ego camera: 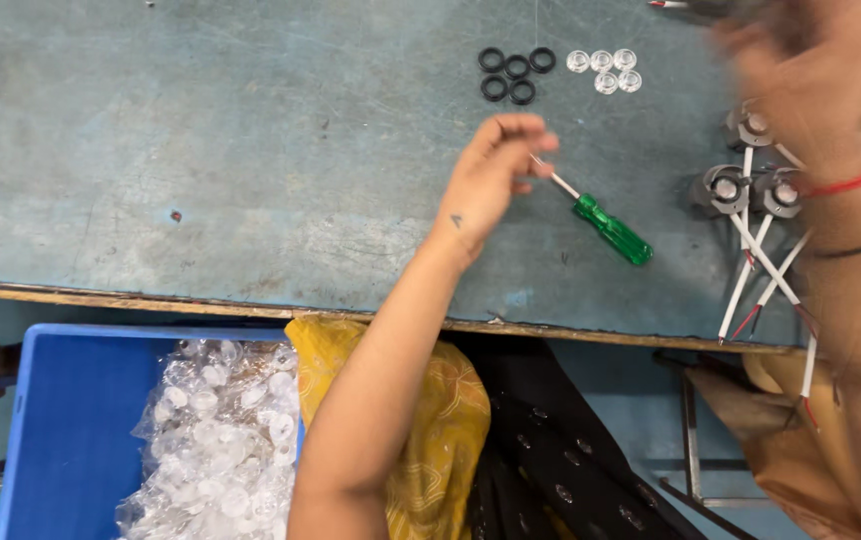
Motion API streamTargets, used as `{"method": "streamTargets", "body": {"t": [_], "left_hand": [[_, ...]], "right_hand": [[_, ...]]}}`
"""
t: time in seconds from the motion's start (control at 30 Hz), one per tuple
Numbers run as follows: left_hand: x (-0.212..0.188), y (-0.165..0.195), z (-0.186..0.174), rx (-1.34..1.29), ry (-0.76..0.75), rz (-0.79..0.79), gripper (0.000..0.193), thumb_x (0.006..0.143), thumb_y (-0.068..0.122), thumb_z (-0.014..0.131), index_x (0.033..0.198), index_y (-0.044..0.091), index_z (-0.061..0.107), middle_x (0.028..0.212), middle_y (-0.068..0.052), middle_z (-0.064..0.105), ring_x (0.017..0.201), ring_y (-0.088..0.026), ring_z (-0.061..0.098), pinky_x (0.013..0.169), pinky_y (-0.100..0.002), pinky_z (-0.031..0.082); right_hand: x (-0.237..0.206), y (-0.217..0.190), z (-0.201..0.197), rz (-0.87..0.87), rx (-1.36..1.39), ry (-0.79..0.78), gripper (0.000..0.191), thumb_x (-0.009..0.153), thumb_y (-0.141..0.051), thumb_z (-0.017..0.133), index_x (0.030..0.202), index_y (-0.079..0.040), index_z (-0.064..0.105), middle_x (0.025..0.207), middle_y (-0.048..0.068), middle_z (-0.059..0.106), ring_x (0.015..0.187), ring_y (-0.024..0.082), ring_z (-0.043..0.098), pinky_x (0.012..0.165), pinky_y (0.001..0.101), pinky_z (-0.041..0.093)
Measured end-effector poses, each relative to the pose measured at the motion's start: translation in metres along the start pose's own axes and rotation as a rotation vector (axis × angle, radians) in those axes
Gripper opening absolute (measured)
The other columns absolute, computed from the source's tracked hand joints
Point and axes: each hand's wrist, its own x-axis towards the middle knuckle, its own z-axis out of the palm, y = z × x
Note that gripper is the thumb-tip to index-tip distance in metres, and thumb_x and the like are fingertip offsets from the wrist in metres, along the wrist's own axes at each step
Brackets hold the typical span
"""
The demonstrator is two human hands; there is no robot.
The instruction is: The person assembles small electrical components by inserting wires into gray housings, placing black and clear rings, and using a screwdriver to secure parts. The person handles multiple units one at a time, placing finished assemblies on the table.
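My left hand [490, 178] reaches across the worn blue-grey table [200, 150], and its fingertips pinch the thin metal shaft of a screwdriver. The screwdriver's green handle [612, 230] lies on the table, pointing down and to the right. My right hand [818, 70] is at the top right, heavily blurred, above several grey round parts with white wires [750, 188]. Red and black bands circle that wrist. Whether this hand holds anything cannot be made out.
Several black rubber rings [516, 74] and several small clear lenses [604, 70] lie in groups at the far middle of the table. Below the table's front edge stands a blue bin [70, 420] holding a bag of clear plastic pieces [220, 440]. Yellow cloth [445, 420] covers my lap.
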Motion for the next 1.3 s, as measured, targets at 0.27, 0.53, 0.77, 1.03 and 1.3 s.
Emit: {"method": "streamTargets", "body": {"t": [0.27,0.53,0.77,1.03,1.3], "left_hand": [[-0.018,0.037,-0.021,-0.535,0.237,0.121,0.06,0.093,0.062,0.049,0.126,0.012,0.05,0.101,-0.011,0.071,0.081,-0.023,0.074,0.075,-0.037,0.06],[-0.02,0.052,-0.053,-0.552,0.171,0.109,0.047,0.102,0.054,0.05,0.115,0.01,0.064,0.082,-0.006,0.069,0.058,-0.01,0.053,0.051,-0.027,0.039],[-0.027,0.045,-0.055,-0.663,-0.005,0.084,0.05,0.102,0.048,0.043,0.117,0.005,0.065,0.085,-0.013,0.073,0.049,-0.012,0.048,0.048,-0.029,0.037],[-0.029,0.037,-0.058,-0.671,-0.09,0.119,0.054,0.105,0.05,0.041,0.116,0.003,0.066,0.08,-0.011,0.067,0.051,-0.013,0.049,0.05,-0.028,0.038],[-0.032,0.049,-0.048,-0.596,0.062,0.135,0.046,0.103,0.049,0.045,0.108,0.008,0.064,0.101,-0.019,0.076,0.051,-0.011,0.05,0.05,-0.027,0.042]], "right_hand": [[-0.055,-0.152,0.137,-0.093,0.158,-0.155,0.043,0.096,0.004,0.067,0.138,0.0,0.061,0.113,0.021,0.067,0.101,0.036,0.067,0.088,0.0405,0.055],[-0.121,-0.117,0.1,0.143,0.068,-0.211,0.026,0.098,-0.014,0.074,0.123,-0.006,0.073,0.115,0.007,0.074,0.104,0.025,0.072,0.092,0.037,0.057],[-0.153,-0.078,0.069,0.179,-0.392,-0.192,0.032,0.092,-0.022,0.077,0.117,-0.004,0.073,0.112,0.013,0.065,0.105,0.034,0.061,0.093,0.0459,0.049],[-0.16,-0.08,0.064,0.712,0.428,-0.192,0.03,0.1,-0.02,0.062,0.124,-0.002,0.06,0.106,0.004,0.07,0.091,0.016,0.061,0.086,0.0333,0.05],[-0.132,-0.122,0.101,0.671,0.967,-0.109,0.029,0.107,-0.016,0.057,0.133,-0.002,0.056,0.096,0.005,0.06,0.089,0.014,0.057,0.081,0.0281,0.048]]}}
